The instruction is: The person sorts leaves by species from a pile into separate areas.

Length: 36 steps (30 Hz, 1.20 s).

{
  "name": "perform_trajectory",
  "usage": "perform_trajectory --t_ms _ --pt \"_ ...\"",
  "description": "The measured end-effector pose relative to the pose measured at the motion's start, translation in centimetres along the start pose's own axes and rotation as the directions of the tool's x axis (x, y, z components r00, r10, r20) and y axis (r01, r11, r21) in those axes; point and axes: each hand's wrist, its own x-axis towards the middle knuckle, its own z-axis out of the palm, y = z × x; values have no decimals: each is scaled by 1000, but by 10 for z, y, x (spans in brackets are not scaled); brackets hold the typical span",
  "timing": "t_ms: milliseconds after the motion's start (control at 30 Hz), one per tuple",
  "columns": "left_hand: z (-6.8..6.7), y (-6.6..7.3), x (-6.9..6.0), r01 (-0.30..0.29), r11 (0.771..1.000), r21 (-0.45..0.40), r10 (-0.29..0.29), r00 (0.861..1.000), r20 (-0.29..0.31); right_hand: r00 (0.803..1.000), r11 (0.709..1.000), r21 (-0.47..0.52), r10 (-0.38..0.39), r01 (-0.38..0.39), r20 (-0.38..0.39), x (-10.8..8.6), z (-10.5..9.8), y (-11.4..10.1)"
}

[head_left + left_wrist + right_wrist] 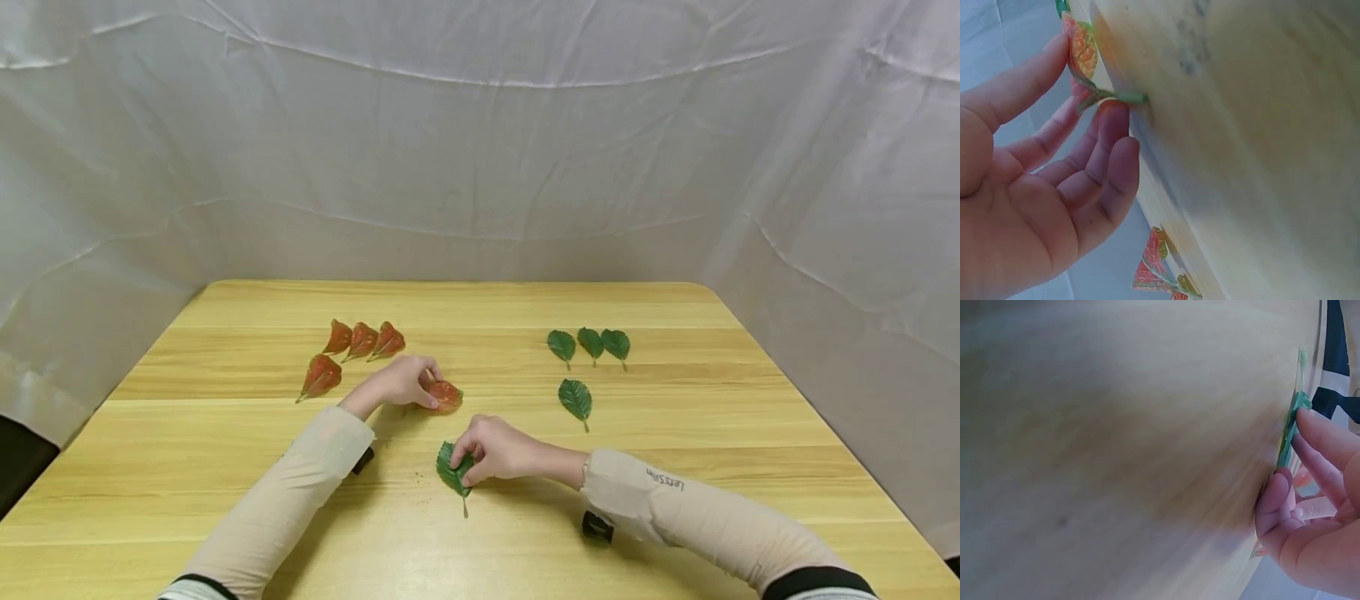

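Note:
Near the table's middle, my left hand pinches a red leaf between thumb and fingers. In the left wrist view the red leaf stands raised at one side, its green stem lying across the fingertips. Closer to me, my right hand pinches a green leaf whose stem points toward me. The right wrist view shows that green leaf edge-on at the thumb tip, close to the table surface; its underside is hidden.
On the left of the wooden table lie several red leaves, one of them nearer me. Several green leaves lie on the right, with one in front. A pale curtain surrounds the table's back and sides.

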Motion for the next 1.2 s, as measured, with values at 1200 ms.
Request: perform_trajectory --t_ms 1200 --pt "-26 -34 -25 -39 992 -124 12 977 -214 999 996 -76 36 -38 -19 3 3 -5"
